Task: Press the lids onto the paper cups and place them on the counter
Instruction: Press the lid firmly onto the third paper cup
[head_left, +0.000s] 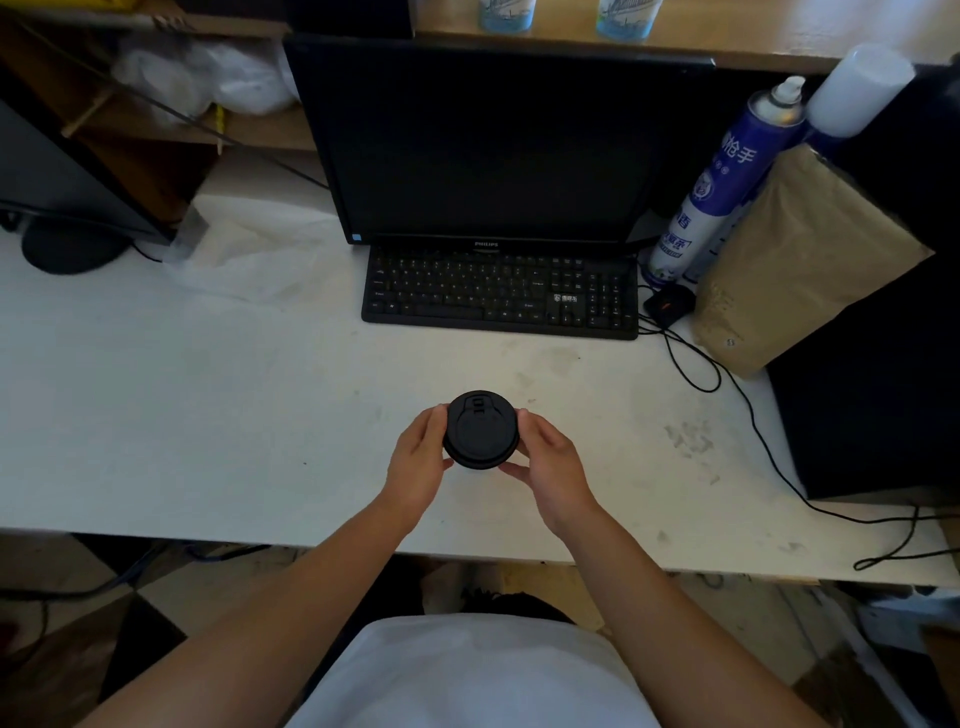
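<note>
A round black lid (481, 430) with a sip flap faces up, seen from straight above over the white desk (208, 405). The cup under it is hidden by the lid. My left hand (418, 460) wraps the lid's left side with fingers curled on its rim. My right hand (550, 460) holds the right side, thumb at the near edge. Two paper cups with blue prints (506, 13) (628, 18) stand on the wooden counter (753, 36) behind the monitor, only their lower parts in view.
A black monitor (493, 140) and keyboard (498, 293) stand right behind my hands. Spray cans (727, 182), a brown paper bag (800, 260), a mouse (669, 304) and trailing cables (769, 441) crowd the right. A crumpled plastic bag (249, 249) lies at left.
</note>
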